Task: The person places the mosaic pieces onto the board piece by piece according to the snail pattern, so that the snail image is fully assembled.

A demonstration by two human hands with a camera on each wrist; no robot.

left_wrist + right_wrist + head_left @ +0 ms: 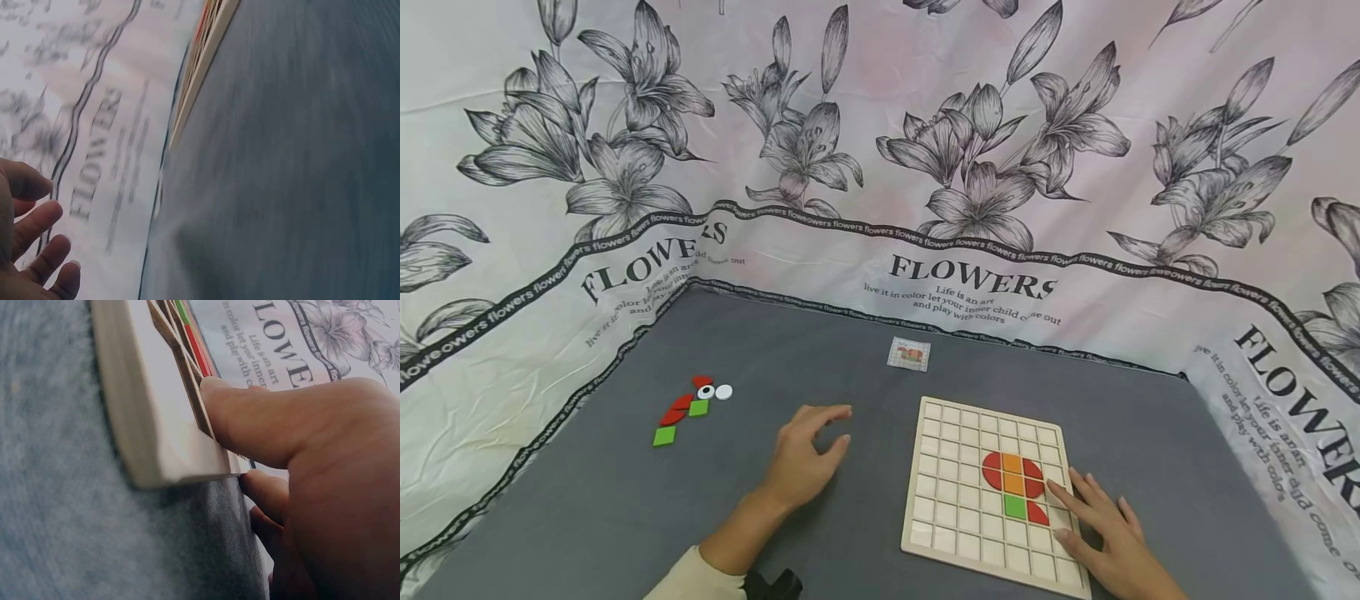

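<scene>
Resting our right hand [1107, 523] loosely on the grid board's [950, 492] right edge — left hand [802, 458] empty — we'd expect stiff wood, best rim-held.

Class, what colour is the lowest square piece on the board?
The square piece is green, clearest in the head view.

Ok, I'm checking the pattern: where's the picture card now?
In the head view, the picture card lies slightly right of centre near the far edge of the grey table, just beyond the far left corner of the grid board.
</scene>
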